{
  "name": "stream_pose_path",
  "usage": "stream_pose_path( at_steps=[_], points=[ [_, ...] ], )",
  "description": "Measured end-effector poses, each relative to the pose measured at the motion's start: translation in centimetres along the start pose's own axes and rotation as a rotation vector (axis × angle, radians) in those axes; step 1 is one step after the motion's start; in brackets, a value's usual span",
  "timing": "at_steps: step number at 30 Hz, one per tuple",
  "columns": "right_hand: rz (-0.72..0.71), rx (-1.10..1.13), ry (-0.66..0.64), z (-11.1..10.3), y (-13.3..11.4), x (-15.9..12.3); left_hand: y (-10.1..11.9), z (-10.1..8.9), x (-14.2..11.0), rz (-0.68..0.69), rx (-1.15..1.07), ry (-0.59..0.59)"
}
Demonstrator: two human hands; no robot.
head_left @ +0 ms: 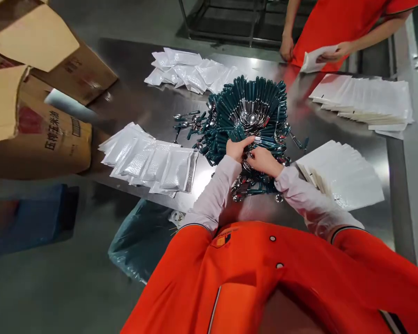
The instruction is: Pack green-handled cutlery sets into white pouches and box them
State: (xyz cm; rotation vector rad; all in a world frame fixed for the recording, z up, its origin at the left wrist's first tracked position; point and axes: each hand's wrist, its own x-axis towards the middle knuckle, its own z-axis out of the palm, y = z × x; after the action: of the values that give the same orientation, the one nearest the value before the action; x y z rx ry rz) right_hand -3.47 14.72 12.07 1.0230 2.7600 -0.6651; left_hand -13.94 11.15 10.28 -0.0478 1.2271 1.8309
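Observation:
A large heap of spoons [261, 95] with dark green handles and shiny metal bowls lies on the table, many fanned out with handles pointing away. At the near side of the heap, my left hand [235, 149] is closed around a small bunch of green-handled spoons [239, 133], its thumb stretched across them. Close beside it, my right hand [265, 161] has its fingers pinched at the metal end of a spoon; the fingertips are partly hidden. Loose spoons [191, 121] lie left of the heap, and more lie below my hands.
Filled white padded packets lie at left [149, 160] and at the back [191, 69] of the metal table [132, 99]. Flat white envelopes are stacked at right, near [344, 174] and far [365, 99]. Cardboard boxes [55, 125] and a bag-lined bin [139, 241] stand left. Opposite, a co-worker's hand holds an envelope [315, 58].

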Motion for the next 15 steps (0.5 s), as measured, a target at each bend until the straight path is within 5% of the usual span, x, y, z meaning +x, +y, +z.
stream_pose_path(
  at_steps=[4,8,12,15],
  points=[
    [-0.002,-0.032,0.047,2.8,-0.5,-3.3,-1.7,-0.7,-1.7,-0.099,0.081,0.063],
    [-0.125,0.102,0.113,4.8,0.6,-6.4,-1.7,-1.6,-3.3,-0.211,0.115,0.006],
    [0.046,0.577,0.248,6.0,2.2,-8.8,-0.8,-1.3,-6.1,0.005,0.055,-0.096],
    [0.142,1.002,0.130,6.9,2.5,-9.4,-0.9,-0.7,-9.1,0.107,0.078,-0.212]
  ],
)
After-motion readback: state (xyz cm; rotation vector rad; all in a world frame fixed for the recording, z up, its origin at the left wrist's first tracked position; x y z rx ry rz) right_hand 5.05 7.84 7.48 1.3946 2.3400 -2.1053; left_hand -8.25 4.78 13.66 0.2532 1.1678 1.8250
